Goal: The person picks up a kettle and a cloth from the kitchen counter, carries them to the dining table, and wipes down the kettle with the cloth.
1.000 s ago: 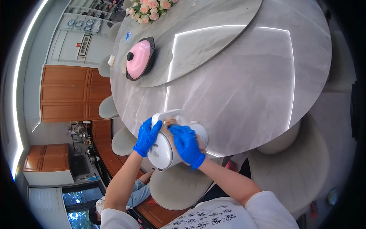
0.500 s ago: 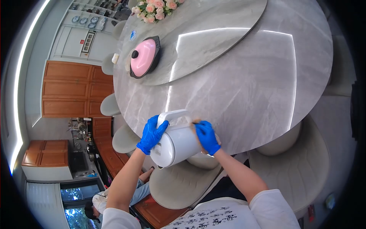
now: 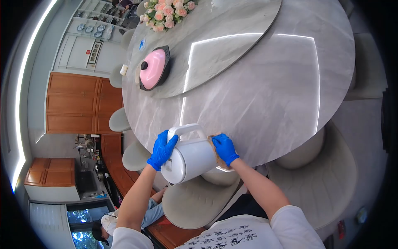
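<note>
A white electric kettle (image 3: 195, 157) is held tilted on its side near the table's edge, its lid end toward the lower left. My left hand (image 3: 163, 150), in a blue glove, is closed around the kettle's handle near the lid. At the kettle's base end, my right hand (image 3: 225, 147), also gloved in blue, presses a brown cloth (image 3: 218, 159) against the bottom. Part of the cloth is hidden under the right fingers.
The round grey marble table (image 3: 265, 108) carries a raised turntable (image 3: 224, 45) with a pink-lidded pot (image 3: 153, 69) and pink roses (image 3: 168, 12). Grey chairs (image 3: 311, 186) surround it. Another person (image 3: 110, 222) sits at the lower left, near wooden cabinets (image 3: 71, 103).
My right hand has shifted slightly on the kettle's base, and more of the brown cloth shows below it. The left hand keeps its hold on the handle. The view has shifted a little.
</note>
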`<state>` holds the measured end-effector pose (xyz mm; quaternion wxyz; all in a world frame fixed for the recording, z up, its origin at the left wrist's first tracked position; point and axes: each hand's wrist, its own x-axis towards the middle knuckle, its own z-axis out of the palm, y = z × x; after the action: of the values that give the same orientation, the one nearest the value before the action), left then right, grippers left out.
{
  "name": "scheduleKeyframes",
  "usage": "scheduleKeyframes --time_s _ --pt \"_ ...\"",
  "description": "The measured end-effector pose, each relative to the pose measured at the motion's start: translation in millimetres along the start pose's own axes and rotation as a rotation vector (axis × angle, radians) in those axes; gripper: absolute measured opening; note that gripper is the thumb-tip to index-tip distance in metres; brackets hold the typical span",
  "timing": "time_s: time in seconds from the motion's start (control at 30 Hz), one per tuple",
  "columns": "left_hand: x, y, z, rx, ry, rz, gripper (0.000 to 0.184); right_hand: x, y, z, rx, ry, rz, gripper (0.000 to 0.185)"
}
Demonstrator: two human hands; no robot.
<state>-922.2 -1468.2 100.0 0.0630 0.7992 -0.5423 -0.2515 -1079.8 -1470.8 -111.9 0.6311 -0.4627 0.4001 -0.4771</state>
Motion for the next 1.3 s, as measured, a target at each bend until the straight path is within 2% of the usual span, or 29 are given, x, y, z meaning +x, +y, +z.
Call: scheduleKeyframes --time_s 0.03,0.07,0.13,0.2,0.27,0.3,0.37,0.4,0.43,0.47,0.53,0.57,0.63,0.67,0.73,0.77,0.83,0.87,0.9,0.93,0.97,1.03,1.07,1.13,1.17,1.23,1.27,1.3 --pt "-2 -4 2 -0.016 0.028 0.009 0.044 1 -2 -1 0.006 -0.035 0.187 0.021" --pt "-3 -7 3 -0.033 0.055 0.016 0.044 2 -42 1 0.498 -0.038 0.475 0.023" --pt "1 -11 5 -0.019 0.085 0.057 0.044 11 -85 19 0.442 0.039 -0.095 0.027" --pt "2 -28 6 0.005 0.103 0.079 0.044 27 -117 29 0.189 -0.157 -0.482 0.036" --pt "8 -53 5 -0.09 0.028 0.127 0.046 37 -101 32 0.133 -0.196 -0.461 0.037" --pt "8 -43 4 -0.086 0.029 0.134 0.046 45 -88 34 0.066 -0.235 -0.463 0.038" --pt "-1 -16 2 0.123 0.099 0.307 0.053 54 -29 25 0.052 -0.2 -0.329 0.039" --pt "1 -23 2 0.082 0.088 0.248 0.063 56 -11 11 0.01 -0.266 -0.084 0.04" --pt "-2 -23 3 0.082 0.094 0.257 0.063 56 -4 2 -0.032 -0.323 0.16 0.04" --pt "-2 -22 3 0.084 0.096 0.219 0.067 59 -9 6 -0.033 -0.314 0.148 0.04" --pt "0 -22 4 0.074 0.115 0.195 0.071 55 -31 25 -0.121 -0.049 -0.573 0.044" --pt "0 -19 3 0.073 0.113 0.182 0.071 52 -68 25 -0.111 -0.105 -0.636 0.044" --pt "-3 -4 -1 0.069 0.036 0.122 0.071 53 -77 19 -0.021 -0.248 -0.516 0.044" --pt "-3 -1 -2 0.051 0.032 0.119 0.072 52 -67 18 -0.02 -0.248 -0.513 0.044" --pt "-3 -1 0 0.003 0.025 0.06 0.072 53 -25 15 0.17 -0.245 -0.015 0.04" --pt "-3 -1 0 -0.044 0.01 0.005 0.073 49 -6 17 0.169 -0.246 -0.027 0.04" --pt "4 2 -1 0.026 0.063 0.058 0.072 45 22 21 0.135 -0.252 0.119 0.038" --pt "2 16 -5 0.102 0.012 0.058 0.071 44 9 25 0.14 -0.196 0.101 0.034" --pt "0 18 -4 0.174 -0.048 0.041 0.07 45 -30 24 0.08 -0.142 -0.21 0.032" --pt "1 12 -2 0.241 0.002 0.17 0.068 50 -77 21 0.025 -0.088 -0.522 0.03" --pt "-2 23 0 0.074 0.04 0.16 0.068 52 -102 24 0.125 -0.21 -0.549 0.027" --pt "-2 16 -1 -0.207 -0.101 0.011 0.065 60 -100 36 0.073 -0.292 -0.674 0.028" --pt "-2 14 -1 -0.209 -0.099 0.007 0.065 59 -94 35 0.074 -0.296 -0.673 0.028" --pt "4 14 -3 0.103 -0.01 0.203 0.061 65 -73 24 -0.203 -0.267 -0.653 0.028" --pt "3 13 -3 0.106 -0.003 0.206 0.061 65 -59 19 -0.202 -0.267 -0.661 0.028" --pt "4 13 -4 0.128 -0.01 0.178 0.059 66 -37 12 0.182 -0.443 0.121 0.028" --pt "1 19 -5 0.131 0.007 0.176 0.059 69 -42 13 0.179 -0.437 0.11 0.028" --pt "6 20 -6 0.13 0.012 0.185 0.059 71 -46 17 0.081 -0.375 -0.16 0.029"
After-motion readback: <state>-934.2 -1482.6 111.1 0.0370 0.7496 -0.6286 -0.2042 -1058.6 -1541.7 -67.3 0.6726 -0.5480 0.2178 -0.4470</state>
